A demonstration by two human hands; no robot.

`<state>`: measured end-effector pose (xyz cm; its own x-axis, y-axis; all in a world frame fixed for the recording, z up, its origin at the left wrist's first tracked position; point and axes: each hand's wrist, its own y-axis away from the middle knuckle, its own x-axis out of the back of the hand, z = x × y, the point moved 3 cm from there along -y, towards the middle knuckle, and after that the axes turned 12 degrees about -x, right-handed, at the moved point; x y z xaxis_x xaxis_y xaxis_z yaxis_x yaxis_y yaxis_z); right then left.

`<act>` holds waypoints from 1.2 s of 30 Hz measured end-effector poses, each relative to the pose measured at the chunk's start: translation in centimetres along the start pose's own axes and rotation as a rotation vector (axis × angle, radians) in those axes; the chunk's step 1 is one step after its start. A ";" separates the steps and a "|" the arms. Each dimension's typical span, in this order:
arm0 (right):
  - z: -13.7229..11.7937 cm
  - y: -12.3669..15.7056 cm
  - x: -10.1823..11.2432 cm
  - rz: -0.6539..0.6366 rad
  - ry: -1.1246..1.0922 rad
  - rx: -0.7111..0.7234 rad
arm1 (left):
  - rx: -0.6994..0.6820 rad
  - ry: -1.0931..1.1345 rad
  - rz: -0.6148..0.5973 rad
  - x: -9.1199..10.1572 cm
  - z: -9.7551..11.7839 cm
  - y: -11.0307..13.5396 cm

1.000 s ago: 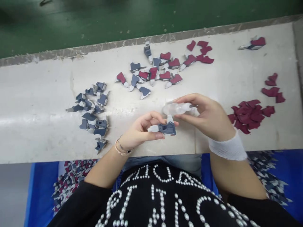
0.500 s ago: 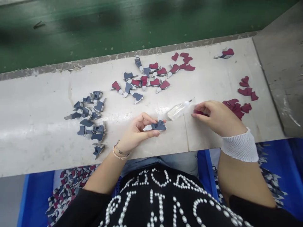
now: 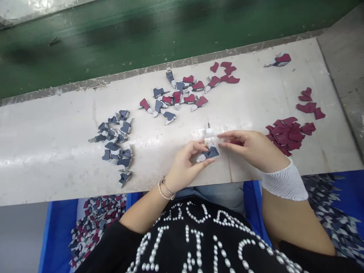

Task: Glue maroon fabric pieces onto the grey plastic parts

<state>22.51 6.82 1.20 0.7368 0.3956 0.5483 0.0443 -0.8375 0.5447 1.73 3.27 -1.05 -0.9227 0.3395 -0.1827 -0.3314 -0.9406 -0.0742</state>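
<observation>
While the left hand (image 3: pixel 186 166) grasps a blue part (image 3: pixel 212 152) between thumb and fingers, the right hand (image 3: pixel 254 148) has its fingers bent about a red piece (image 3: pixel 236 142), which is mostly hidden. The blue part is over the near half of the bench (image 3: pixel 159 151), right of middle, its pale end pointing left. A clear bottle (image 3: pixel 210 137) is just beyond it, nozzle to the far side; the right fingertips are close to the bottle's right side, and contact cannot be determined. The blue part overlaps the bottle's near end in view; whether they touch cannot be told either.

A red heap (image 3: pixel 287 133) lies to the right of the right hand, with loose red pieces (image 3: pixel 306 107) on its far side. One red-topped unit (image 3: pixel 283 59) lies apart at the far right. A mixed group (image 3: pixel 176 97) occupies the far middle, and a blue cluster (image 3: pixel 112 146) lies left of the left hand. Below the bench's near edge, the left bin (image 3: pixel 47 237) contains mixed units; the right bin (image 3: pixel 348 185) contains blue and pale ones.
</observation>
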 end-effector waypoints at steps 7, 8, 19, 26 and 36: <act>-2.3 -0.2 -0.7 -0.022 -0.197 0.092 | -0.232 -0.045 -0.025 -0.3 0.1 -1.1; -2.8 -0.5 -0.6 0.002 -0.203 0.108 | -0.258 -0.072 -0.034 0.0 0.1 -1.3; -2.8 -1.0 -0.4 0.025 -0.117 0.116 | -0.261 -0.197 -0.067 1.2 -0.6 -0.4; -1.4 2.1 1.4 0.129 -0.089 0.050 | -0.258 -0.134 0.003 0.8 -0.2 0.0; -2.9 4.4 -0.5 -0.162 -0.391 0.054 | -0.184 -0.065 0.249 1.3 -0.2 2.2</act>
<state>20.35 4.00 5.18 0.9173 0.3599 0.1703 0.2087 -0.7989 0.5642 -0.12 1.66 -1.60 -0.9837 0.0918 -0.1548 -0.0576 -0.9754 -0.2127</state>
